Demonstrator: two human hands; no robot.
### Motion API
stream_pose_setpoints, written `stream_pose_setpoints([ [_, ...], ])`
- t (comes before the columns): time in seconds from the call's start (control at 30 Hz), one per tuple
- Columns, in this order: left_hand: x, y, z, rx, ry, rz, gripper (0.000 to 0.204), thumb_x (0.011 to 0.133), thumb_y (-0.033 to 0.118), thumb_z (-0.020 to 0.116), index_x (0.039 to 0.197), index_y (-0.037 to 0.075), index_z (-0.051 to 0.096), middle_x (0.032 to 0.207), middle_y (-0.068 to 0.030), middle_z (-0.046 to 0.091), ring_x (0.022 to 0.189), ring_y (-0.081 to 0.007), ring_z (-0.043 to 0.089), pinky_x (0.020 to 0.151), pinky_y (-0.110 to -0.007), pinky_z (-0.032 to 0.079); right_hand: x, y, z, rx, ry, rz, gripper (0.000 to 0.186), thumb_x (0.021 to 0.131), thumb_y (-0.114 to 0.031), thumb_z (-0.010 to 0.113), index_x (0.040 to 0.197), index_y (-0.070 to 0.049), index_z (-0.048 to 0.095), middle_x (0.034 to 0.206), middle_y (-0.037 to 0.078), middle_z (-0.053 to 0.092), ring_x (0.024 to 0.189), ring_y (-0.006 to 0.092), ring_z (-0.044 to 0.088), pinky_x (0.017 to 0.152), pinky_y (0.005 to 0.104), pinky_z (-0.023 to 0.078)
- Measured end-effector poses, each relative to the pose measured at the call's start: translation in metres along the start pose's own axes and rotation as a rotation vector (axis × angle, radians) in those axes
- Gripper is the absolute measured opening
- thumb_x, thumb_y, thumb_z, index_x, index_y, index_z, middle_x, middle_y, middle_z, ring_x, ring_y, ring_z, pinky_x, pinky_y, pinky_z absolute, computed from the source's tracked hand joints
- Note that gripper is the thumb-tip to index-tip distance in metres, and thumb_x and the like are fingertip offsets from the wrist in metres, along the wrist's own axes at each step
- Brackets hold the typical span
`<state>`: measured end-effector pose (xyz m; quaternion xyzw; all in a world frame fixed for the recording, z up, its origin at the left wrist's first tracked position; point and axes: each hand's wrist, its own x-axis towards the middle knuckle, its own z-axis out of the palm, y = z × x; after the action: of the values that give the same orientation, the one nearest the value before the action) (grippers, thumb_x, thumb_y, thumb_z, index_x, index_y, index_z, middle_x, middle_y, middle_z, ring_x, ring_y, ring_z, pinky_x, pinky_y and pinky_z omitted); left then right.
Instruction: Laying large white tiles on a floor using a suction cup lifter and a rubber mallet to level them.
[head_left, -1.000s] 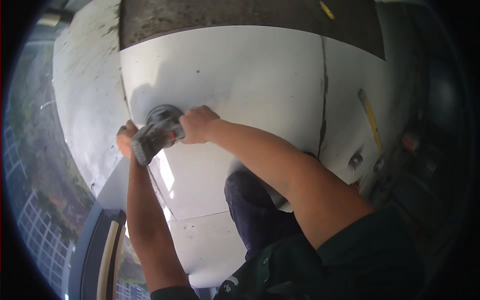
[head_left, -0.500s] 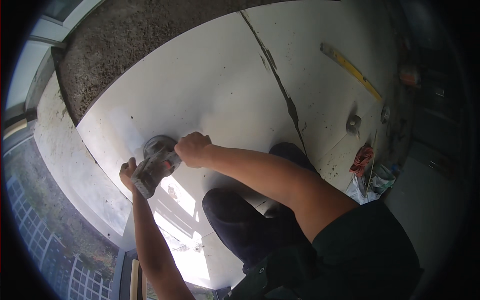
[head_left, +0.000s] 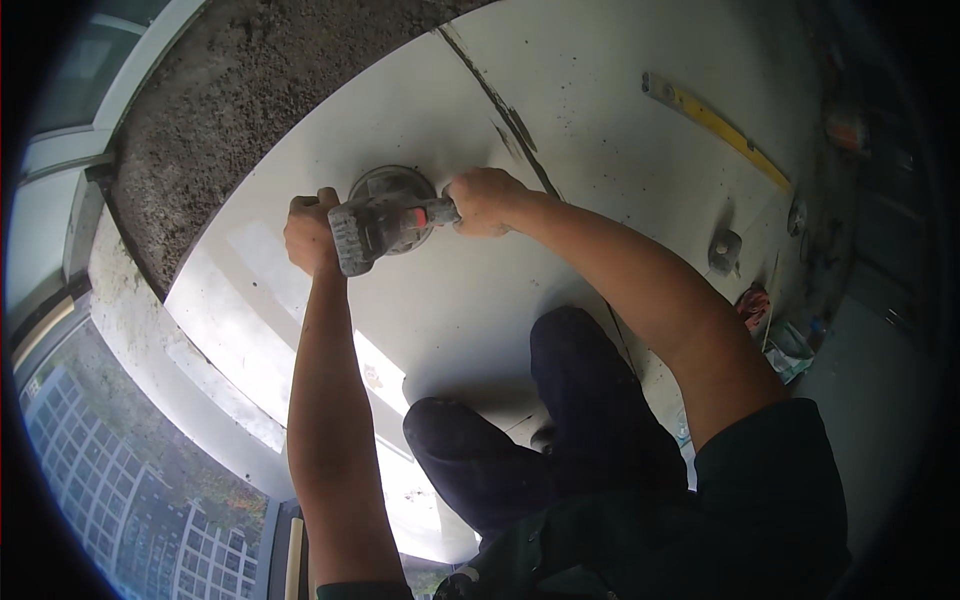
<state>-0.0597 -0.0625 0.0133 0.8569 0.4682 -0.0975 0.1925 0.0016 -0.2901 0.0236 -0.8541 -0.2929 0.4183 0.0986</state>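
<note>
while pale slabs (head_left: 500,270) already lie in place, the rough dark bed (head_left: 230,90) beyond is unslabbed. a power tool (head_left: 387,226) sits on one slab, the fingers of the right hand (head_left: 487,202) round its handle; the left hand (head_left: 311,236) curls beside it, hold unclear. the tool is nearer the dark joint (head_left: 515,125) than half a second ago.

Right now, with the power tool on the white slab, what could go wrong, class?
The power tool might skid on the smooth white slab if the right hand slips. Pressing too near the slab's edge, beside the rough dark bed, could perhaps chip or tilt it.
</note>
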Motion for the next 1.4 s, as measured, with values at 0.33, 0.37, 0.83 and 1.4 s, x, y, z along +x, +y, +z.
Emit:
stream_pose_setpoints([
  [0.33,-0.002,0.009,-0.001,0.056,0.027,-0.069,0.036,0.087,0.037,0.054,0.094,0.010,0.075,0.092,-0.0168,0.075,0.086,-0.0376,0.072,0.078,-0.047,0.056,0.004,-0.006,-0.015,-0.062,-0.197,-0.020,0.039,0.082,-0.035,0.064,0.096,0.000,0.073,0.099,0.019,0.074,0.098,0.0332,0.071,0.088,0.0424,0.057],
  [0.37,-0.002,0.010,-0.001,0.057,0.032,-0.071,0.035,0.087,0.037,0.054,0.094,0.010,0.075,0.091,-0.0171,0.075,0.086,-0.0378,0.072,0.078,-0.047,0.056,0.004,-0.006,-0.017,-0.054,-0.202,-0.004,0.043,0.083,-0.040,0.066,0.097,0.000,0.073,0.098,0.020,0.073,0.098,0.0332,0.071,0.089,0.0425,0.057],
  [0.83,0.003,0.003,0.008,0.120,0.043,-0.103,0.032,0.089,0.035,0.052,0.088,0.010,0.072,0.082,-0.0166,0.074,0.079,-0.0384,0.071,0.073,-0.049,0.055,0.003,-0.011,-0.039,0.001,-0.323,-0.011,0.086,0.091,-0.078,0.039,0.080,-0.001,0.073,0.084,0.020,0.072,0.088,0.0327,0.072,0.085,0.0425,0.056],
  [1.4,0.003,0.002,0.006,0.069,-0.011,-0.114,0.027,0.087,0.035,0.053,0.088,0.013,0.068,0.082,-0.0137,0.073,0.079,-0.0391,0.070,0.071,-0.049,0.053,0.007,-0.008,-0.030,0.015,-0.216,-0.041,0.078,0.090,-0.074,0.048,0.080,0.000,0.071,0.074,0.021,0.070,0.077,0.0378,0.070,0.078,0.0463,0.056],
])
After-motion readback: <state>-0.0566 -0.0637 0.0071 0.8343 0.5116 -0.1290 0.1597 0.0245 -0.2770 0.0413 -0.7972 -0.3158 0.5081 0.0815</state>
